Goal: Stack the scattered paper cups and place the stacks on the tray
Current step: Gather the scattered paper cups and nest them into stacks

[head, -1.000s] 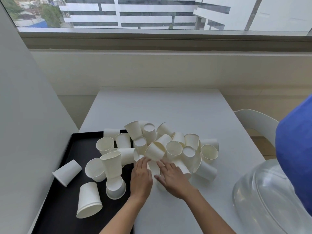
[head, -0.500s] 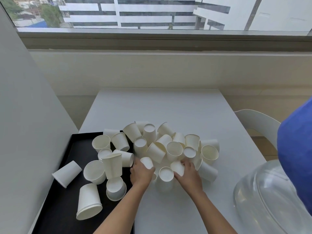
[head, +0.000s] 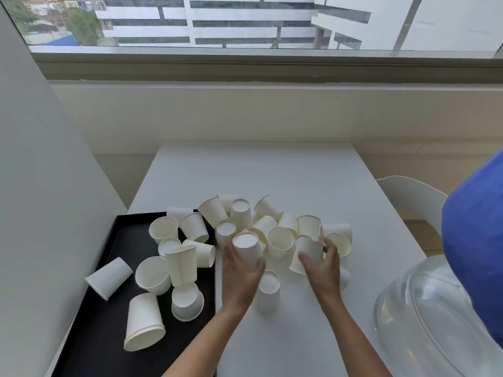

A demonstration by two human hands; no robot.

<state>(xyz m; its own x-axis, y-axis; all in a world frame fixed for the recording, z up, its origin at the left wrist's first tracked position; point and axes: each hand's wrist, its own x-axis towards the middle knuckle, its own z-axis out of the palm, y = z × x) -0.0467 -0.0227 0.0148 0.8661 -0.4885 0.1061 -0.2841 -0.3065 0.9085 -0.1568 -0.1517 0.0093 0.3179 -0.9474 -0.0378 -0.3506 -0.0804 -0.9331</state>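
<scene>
A person at a white table (head: 272, 175) works through a heap of white paper cups (head: 272, 229), each bare hand wrapped around one cup. The left hand (head: 239, 278) grips an inverted cup (head: 247, 250), base uppermost and raised off the table, the fingers curled around its lower wall. The right hand (head: 322, 268) holds a second cup (head: 307, 253), also base up and tilted, with the thumb on the near side and the fingers closed over the far side. Between the two wrists, another upside-down cup (head: 268, 291) stands on the table just below the left hand's cup. The rest of the pile lies jumbled beyond the hands, some cups on their sides, some mouth up. A black tray (head: 89, 336) sits at the table's left edge, carrying more loose cups, among them a tall nested pair (head: 181, 265) leaning against its neighbours. A clear plastic dome (head: 424, 317) rests at right, beside blue fabric (head: 479, 240).
</scene>
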